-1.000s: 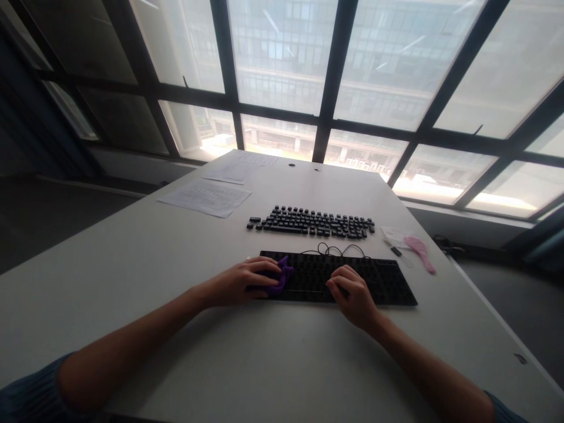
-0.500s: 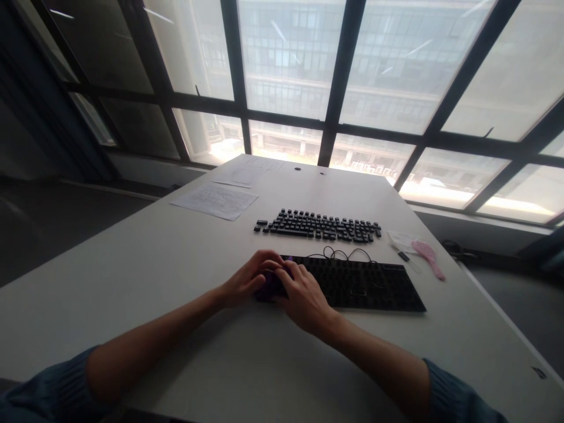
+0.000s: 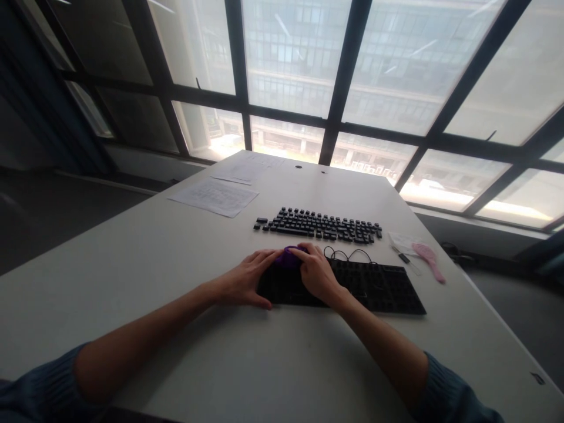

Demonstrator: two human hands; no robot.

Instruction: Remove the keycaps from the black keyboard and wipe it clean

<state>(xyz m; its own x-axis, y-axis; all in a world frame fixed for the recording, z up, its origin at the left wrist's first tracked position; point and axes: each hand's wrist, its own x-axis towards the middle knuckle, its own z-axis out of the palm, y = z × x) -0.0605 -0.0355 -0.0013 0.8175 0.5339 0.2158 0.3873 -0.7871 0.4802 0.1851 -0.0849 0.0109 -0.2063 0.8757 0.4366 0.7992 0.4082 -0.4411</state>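
A dark keyboard base (image 3: pixel 374 288) lies in front of me, its keycaps off. On its back left part sits a purple lump of cleaning putty (image 3: pixel 288 257), partly covered by my fingers. My right hand (image 3: pixel 318 273) is closed at the putty, with the index finger stretched across it. At the keyboard's left end, my left hand (image 3: pixel 247 279) is spread. Its fingertips touch the putty's left side and its thumb lies apart, by the front edge.
Loose black keycaps (image 3: pixel 324 225) stand in rows behind the keyboard. A cable (image 3: pixel 348 254) loops at its back edge. To the right lie a pink hairbrush (image 3: pixel 428 261) and a small dark-handled tool (image 3: pixel 402 255). Paper sheets (image 3: pixel 215 197) lie at the back left of the white table (image 3: pixel 211 364).
The purple putty has moved from the keyboard's left end toward its back edge. My right hand has shifted right and back; the left hand's thumb has spread away from its fingers.
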